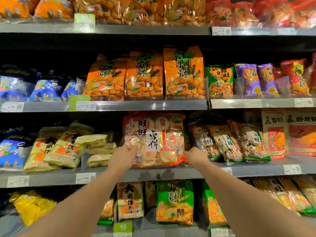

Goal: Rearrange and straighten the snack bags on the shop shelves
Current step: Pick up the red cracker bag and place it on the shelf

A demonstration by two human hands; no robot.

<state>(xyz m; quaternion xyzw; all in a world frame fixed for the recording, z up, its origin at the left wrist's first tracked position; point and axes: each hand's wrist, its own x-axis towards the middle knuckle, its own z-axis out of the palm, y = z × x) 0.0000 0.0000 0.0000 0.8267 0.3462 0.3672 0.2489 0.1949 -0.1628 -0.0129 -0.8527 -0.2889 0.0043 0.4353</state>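
A large clear-and-red bag of round rice crackers [153,139] stands upright in the middle of the third shelf [171,173]. My left hand [125,153] grips its lower left edge. My right hand [196,155] holds its lower right side, the fingertips hidden behind the bag. Both arms reach up from the bottom of the view. Yellow cracker bags [58,149] lie tumbled and tilted to the left of it. Dark bags with green bottoms [227,142] lean to the right of it.
Orange bags [145,76] stand in a row on the shelf above, with blue bags [46,89] left and purple and green ones [251,79] right. Green and yellow bags [174,202] fill the lowest shelf. Price tags line the shelf edges.
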